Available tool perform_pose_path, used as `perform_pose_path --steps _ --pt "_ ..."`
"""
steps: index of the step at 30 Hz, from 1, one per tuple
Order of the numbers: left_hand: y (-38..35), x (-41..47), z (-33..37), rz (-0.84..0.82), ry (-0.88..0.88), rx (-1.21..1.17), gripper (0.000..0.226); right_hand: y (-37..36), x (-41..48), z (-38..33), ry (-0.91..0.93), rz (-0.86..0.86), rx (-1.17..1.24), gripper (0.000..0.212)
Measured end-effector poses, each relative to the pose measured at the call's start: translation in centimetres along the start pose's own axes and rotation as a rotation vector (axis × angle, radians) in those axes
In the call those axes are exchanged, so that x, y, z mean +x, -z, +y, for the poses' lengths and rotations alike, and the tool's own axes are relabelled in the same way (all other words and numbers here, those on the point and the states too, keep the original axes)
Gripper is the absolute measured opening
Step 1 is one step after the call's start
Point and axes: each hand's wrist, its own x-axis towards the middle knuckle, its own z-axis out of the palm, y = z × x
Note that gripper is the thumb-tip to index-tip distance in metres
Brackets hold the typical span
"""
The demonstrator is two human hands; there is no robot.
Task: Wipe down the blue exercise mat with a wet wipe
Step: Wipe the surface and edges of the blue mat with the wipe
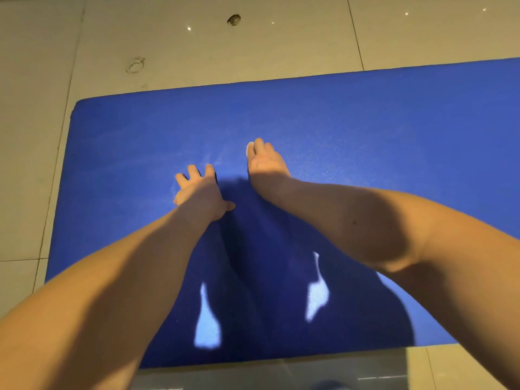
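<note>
Two bare arms reach out over the blue mat, which lies flat on the tiled floor. The left hand rests on it, fingers spread, its grip loose and holding nothing. A bit farther, the right hand presses the wet wipe down with flat fingers. Pale streaks show near the hands. I think most of the mat is left to do.

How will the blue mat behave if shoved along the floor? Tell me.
The blue mat probably flexes rather than stays stiff: its thick rounded edge looks like foam. It may slide on the smooth tile floor, so the left hand bracing it while the right hand presses the wet wipe seems sensible.
</note>
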Motion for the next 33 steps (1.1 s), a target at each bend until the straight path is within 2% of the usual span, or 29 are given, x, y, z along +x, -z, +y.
perform_pose_path --steps 3,5,7,11,15,17,19,21,24,26,30,33 --pt "0.2 0.0 0.1 0.008 0.013 0.005 0.096 0.8 0.2 1.5 0.104 -0.037 0.075 0.033" --pt "0.3 0.2 -0.1 0.03 0.021 0.032 0.106 1.5 1.3 4.0 0.001 -0.007 0.071 0.031" --pt "0.3 0.4 -0.1 0.026 0.045 0.033 0.122 2.4 2.6 6.7 -0.119 0.029 -0.034 0.04" --pt "0.1 0.7 -0.4 -0.062 0.095 -0.062 0.14 3.5 4.6 9.5 -0.296 -0.042 -0.188 0.045" --pt "-0.1 0.7 -0.7 -0.064 0.069 -0.06 0.142 2.6 4.1 6.5 -0.171 -0.041 -0.38 0.059" --pt "0.0 0.6 -0.8 -0.061 0.062 -0.057 0.142 2.0 3.4 4.9 -0.032 -0.065 -0.45 0.051" --pt "0.1 0.5 -0.8 -0.053 0.054 -0.067 0.141 1.6 3.3 3.5 0.047 -0.02 -0.448 0.04" --pt "0.1 0.5 -0.9 -0.043 0.046 -0.073 0.14 0.6 3.4 2.4 0.06 0.056 -0.349 0.036" --pt "0.0 0.4 -1.0 -0.025 0.043 -0.058 0.139 0.1 2.9 2.3 0.173 0.008 0.031 0.031" --pt "-0.1 0.5 -1.2 -0.02 0.038 -0.062 0.139 0.3 2.9 3.8 0.194 0.068 0.183 0.022" --pt "0.0 0.6 -1.3 -0.006 0.029 -0.065 0.139 1.4 5.2 8.9 -0.095 0.149 0.243 0.021" --pt "-0.1 0.7 -1.3 0.006 0.021 -0.075 0.139 2.1 6.0 9.8 -0.179 0.192 0.297 0.013"
